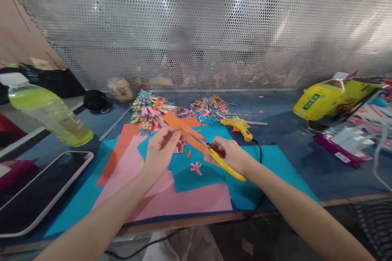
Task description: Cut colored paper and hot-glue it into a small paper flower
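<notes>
Between thumb and fingers, my left hand (161, 147) pinches an orange paper strip (171, 121) above the sheets. My right hand (229, 153) grips yellow-handled scissors (228, 166), whose blades lie along the strip and point toward my left hand. Beneath my hands are overlapping sheets of blue paper (199, 179), pink paper (183, 202) and orange paper (113, 155). A small pink paper flower (196, 168) lies on the blue sheet, below the scissors. Just past my left hand stands a cone-shaped pile of fringed coloured paper (150, 108).
A yellow glue gun (239, 125) with a black cord lies beyond my right hand, beside a heap of paper scraps (211, 106). At left are a bottle (52, 110) and a phone (45, 187); at right, a yellow container (318, 100). A perforated metal panel (214, 16) closes the back.
</notes>
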The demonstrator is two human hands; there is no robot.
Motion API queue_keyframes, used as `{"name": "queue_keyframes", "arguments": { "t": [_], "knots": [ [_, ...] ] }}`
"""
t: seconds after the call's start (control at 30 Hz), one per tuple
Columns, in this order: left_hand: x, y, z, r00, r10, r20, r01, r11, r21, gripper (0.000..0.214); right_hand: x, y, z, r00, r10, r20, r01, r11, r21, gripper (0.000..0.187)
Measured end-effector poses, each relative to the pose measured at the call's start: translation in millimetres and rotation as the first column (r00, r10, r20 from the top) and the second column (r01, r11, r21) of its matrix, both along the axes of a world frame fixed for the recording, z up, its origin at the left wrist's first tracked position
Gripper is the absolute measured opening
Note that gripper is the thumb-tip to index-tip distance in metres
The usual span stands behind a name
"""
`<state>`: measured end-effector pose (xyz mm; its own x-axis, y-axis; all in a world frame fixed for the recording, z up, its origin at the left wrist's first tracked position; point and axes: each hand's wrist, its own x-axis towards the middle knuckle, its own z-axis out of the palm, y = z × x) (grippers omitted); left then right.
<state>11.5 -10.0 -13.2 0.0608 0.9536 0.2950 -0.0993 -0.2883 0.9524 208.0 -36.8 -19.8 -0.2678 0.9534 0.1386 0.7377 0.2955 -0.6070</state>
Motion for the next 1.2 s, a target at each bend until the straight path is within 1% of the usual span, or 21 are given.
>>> {"name": "queue_keyframes", "arguments": {
  "t": [0.1,0.27,0.37,0.43,0.53,0.63,0.7,0.8,1.0,1.2],
  "knots": [
    [-0.1,-0.3,-0.3,1.000,-0.013,-0.018,0.013,1.000,0.008,0.017,-0.5,-1.1,0.7,1.000,0.003,-0.001,-0.003,1.000,0.009,0.033],
    [0.1,0.1,-0.3,1.000,0.002,-0.026,-0.002,1.000,0.013,0.018,-2.4,-1.0,1.0,1.000,0.002,-0.027,-0.003,0.999,-0.039,0.038],
    [0.3,0.6,0.0,1.000,0.000,-0.022,0.000,1.000,-0.004,0.021,-3.0,-0.6,1.3,1.000,-0.002,-0.031,0.000,0.999,-0.045,0.039],
    [0.6,0.7,1.0,1.000,0.000,0.005,0.000,1.000,-0.027,0.021,-3.3,-0.6,2.1,0.999,-0.006,-0.032,0.005,0.999,-0.045,0.039],
    [1.1,0.6,3.4,0.996,0.004,0.091,0.000,0.999,-0.045,0.020,-3.6,-0.7,3.1,1.000,-0.017,-0.018,0.016,0.999,-0.045,0.037],
    [1.9,1.0,5.2,0.989,0.058,0.135,-0.054,0.998,-0.031,0.017,-3.0,-0.4,2.3,1.000,-0.016,-0.017,0.015,0.998,-0.061,0.036],
    [2.4,1.3,5.4,0.988,0.096,0.119,-0.095,0.995,-0.016,0.014,-2.0,0.0,0.7,1.000,-0.013,-0.017,0.012,0.998,-0.057,0.035],
    [2.5,1.4,4.0,0.990,0.106,0.091,-0.106,0.994,0.002,0.012,-0.8,0.2,-1.1,1.000,-0.008,0.005,0.008,1.000,-0.025,0.035],
    [1.0,-1.5,-0.7,0.999,0.033,0.002,-0.033,0.998,0.045,0.013,-1.5,-1.0,-0.7,1.000,0.014,0.006,-0.014,1.000,-0.002,0.036],
    [0.1,-3.0,0.0,0.998,0.040,-0.052,-0.037,0.997,0.069,0.016,-2.2,-0.6,-1.6,1.000,0.022,-0.016,-0.023,1.000,-0.020,0.035]
  ]
}}
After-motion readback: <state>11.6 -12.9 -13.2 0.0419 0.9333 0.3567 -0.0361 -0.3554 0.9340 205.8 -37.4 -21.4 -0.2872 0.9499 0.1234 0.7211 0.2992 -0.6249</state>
